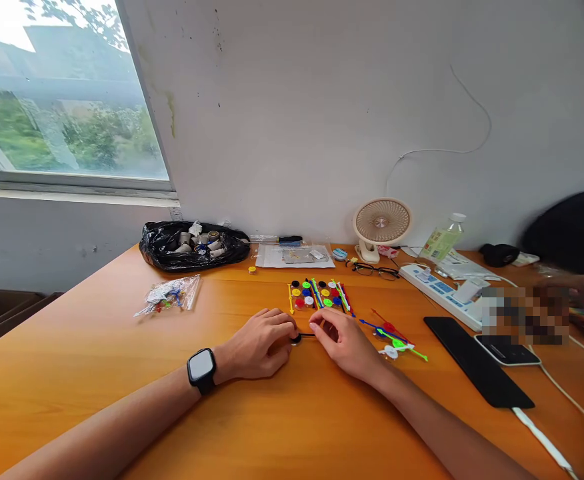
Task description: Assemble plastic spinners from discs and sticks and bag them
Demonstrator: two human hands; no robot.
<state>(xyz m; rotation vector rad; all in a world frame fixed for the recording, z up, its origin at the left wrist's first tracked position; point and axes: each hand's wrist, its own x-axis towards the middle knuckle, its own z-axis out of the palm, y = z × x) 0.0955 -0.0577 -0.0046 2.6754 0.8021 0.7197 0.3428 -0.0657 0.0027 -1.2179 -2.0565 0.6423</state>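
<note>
Between my hands a small black arrow spinner lies at the tabletop: a round disc [296, 339] with a thin black arrow [307, 335] sticking out to the right. My left hand [265, 341], wearing a black watch, is closed with its fingertips on the disc. The thumb and forefinger of my right hand [345, 340] pinch near the arrow's right end; the tip itself is hidden. Just beyond them lie rows of coloured discs [309, 301] and plastic arrows [317, 292]. To the right of my right hand is a loose group of assembled spinners [397, 343] in blue, red, green and white.
A clear bag of parts [169, 295] lies left on the wooden table [97, 333]. Behind are a black plastic bag [157, 247], a fan [382, 223], glasses [372, 269] and a bottle [442, 239]. A power strip [437, 290] and black phone-like slab [477, 360] lie right, near another person's hand.
</note>
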